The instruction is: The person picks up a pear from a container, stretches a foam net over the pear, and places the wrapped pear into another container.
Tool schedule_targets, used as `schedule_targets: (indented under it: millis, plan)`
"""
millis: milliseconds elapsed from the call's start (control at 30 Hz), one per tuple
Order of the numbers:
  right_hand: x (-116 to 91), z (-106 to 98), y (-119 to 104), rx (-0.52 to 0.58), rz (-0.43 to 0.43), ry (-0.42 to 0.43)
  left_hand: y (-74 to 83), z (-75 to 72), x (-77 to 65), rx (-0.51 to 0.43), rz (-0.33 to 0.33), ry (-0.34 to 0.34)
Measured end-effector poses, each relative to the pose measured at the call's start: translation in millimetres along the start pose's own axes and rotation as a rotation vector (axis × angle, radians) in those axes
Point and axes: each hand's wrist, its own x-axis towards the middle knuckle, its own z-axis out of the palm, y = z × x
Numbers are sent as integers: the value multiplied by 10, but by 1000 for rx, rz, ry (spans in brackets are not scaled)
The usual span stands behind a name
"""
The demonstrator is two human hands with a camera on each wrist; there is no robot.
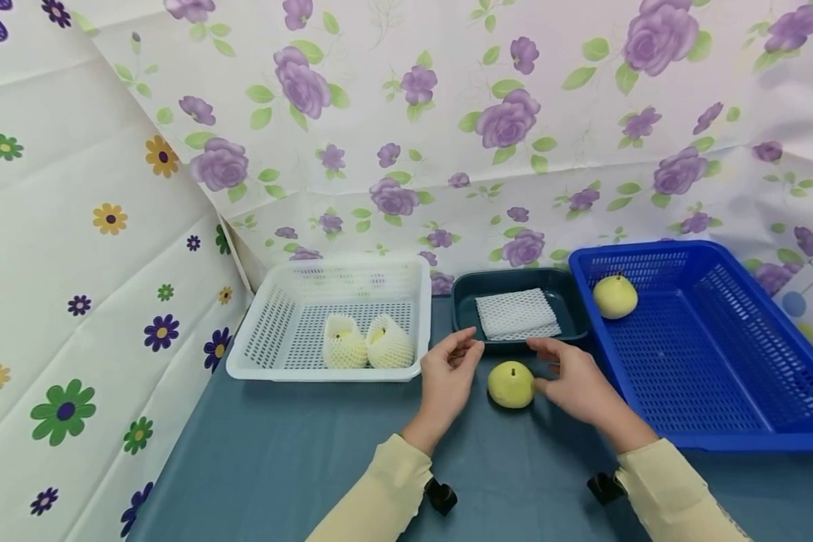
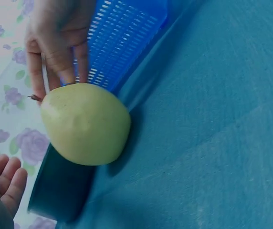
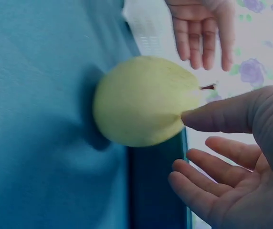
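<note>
A yellow-green pear (image 1: 511, 385) stands on the table, stem up, between my two hands. My left hand (image 1: 447, 380) is left of it, fingers loosely bent and apart from the fruit. On the other side is my right hand (image 1: 579, 384), its thumb tip at the pear's edge; whether it touches is unclear. The right wrist view shows this thumb (image 3: 222, 114) overlapping the pear (image 3: 143, 102), with the other fingers spread away. Neither hand grips anything. Just behind, a dark green tray (image 1: 570, 301) holds white foam netting (image 1: 518, 315).
At the left, a white basket (image 1: 278, 320) holds two pears (image 1: 367, 346) in foam nets. A blue basket (image 1: 691, 361) at the right contains one bare pear (image 1: 614, 296) in its far left corner. Flowered sheeting (image 1: 393, 150) hangs behind and along the left side.
</note>
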Motion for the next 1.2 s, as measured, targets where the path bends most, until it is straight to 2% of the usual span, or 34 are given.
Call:
schedule_targets:
  millis: [67, 167, 333, 500, 667, 867, 1100, 1200]
  plan:
    - [22, -50, -10, -8, -4, 45, 56, 16, -10, 1, 3, 13]
    - [64, -109, -20, -12, -18, 125, 48, 47, -14, 3, -23, 24]
    - [168, -152, -67, -21, -49, 252, -164, 135, 38, 31, -77, 24]
    - [310, -153, -123, -8, -43, 311, -319, 198, 96, 82, -123, 48]
    - [474, -142, -86, -17, -22, 314, -352, 238, 156, 110, -169, 106]
    - [647, -102, 3, -65, -17, 292, -392, 265, 211, 127, -187, 159]
    - [817, -5, 23, -114, 47, 181, -461, 271, 270, 67, -233, 211]
    - [868, 38, 47, -129, 75, 141, -499, 270, 285, 62, -238, 210]
